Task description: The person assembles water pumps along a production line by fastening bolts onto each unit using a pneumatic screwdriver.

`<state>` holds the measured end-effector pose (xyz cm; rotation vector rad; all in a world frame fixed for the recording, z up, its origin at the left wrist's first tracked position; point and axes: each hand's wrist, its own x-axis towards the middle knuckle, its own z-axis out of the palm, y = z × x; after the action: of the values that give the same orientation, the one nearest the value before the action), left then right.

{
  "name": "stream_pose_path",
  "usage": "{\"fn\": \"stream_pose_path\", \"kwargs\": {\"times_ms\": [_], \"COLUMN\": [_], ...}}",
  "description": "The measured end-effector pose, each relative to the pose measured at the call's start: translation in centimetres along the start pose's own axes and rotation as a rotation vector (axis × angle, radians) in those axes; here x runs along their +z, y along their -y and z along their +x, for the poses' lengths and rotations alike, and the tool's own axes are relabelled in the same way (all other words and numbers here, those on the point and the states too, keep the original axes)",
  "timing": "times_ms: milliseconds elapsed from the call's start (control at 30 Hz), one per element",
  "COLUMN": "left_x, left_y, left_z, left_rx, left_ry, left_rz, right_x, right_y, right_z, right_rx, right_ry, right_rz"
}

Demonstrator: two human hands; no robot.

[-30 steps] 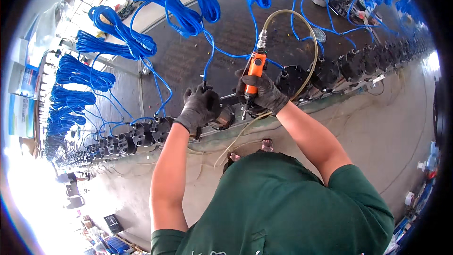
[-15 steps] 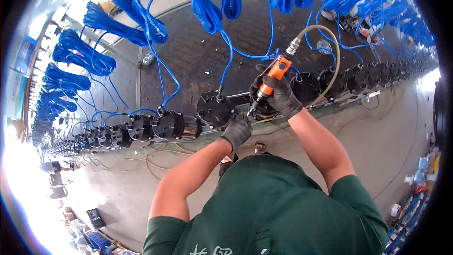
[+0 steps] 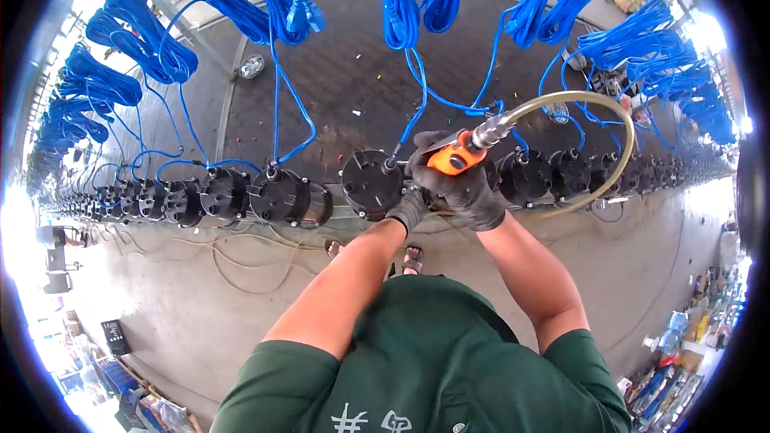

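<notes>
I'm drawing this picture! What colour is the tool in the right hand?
The tool's body is bright orange; it shows best in the head view.

Harsh white light glares off to the left, and clutter lines the right side of this grey floor.

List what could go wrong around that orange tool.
The pale hose arcs past the black units and might snag. The orange tool, in the right hand, could slip against the nearby left hand. The blue cable beside them might get caught.
</notes>
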<state>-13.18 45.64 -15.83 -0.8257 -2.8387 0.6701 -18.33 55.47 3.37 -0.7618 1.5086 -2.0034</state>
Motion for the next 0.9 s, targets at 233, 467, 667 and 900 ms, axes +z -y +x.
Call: {"fn": "stream_pose_path", "kwargs": {"times_ms": [233, 467, 667, 900], "left_x": [-0.2, -0.1, -1.4, -10.0], "left_y": [-0.1, 0.0, -0.5, 3.7], "left_z": [-0.6, -1.1, -3.0, -11.7], "left_rx": [-0.019, -0.029, 0.008, -0.118], "left_ry": [0.031, 0.067, 0.134, -0.158], "left_rz": [0.001, 0.022, 0.053, -0.920], "right_x": [1.5, 1.4, 1.1, 1.3], "right_y": [-2.5, -4.5, -2.6, -2.4], "right_z": [1.2, 1.3, 1.8, 2.4], "right_rx": [0.002, -0.041, 0.002, -0.101], "right_ry": [0.065, 0.175, 0.306, 0.242], "right_rz": [-0.157, -0.088, -0.243, -0.230]}}
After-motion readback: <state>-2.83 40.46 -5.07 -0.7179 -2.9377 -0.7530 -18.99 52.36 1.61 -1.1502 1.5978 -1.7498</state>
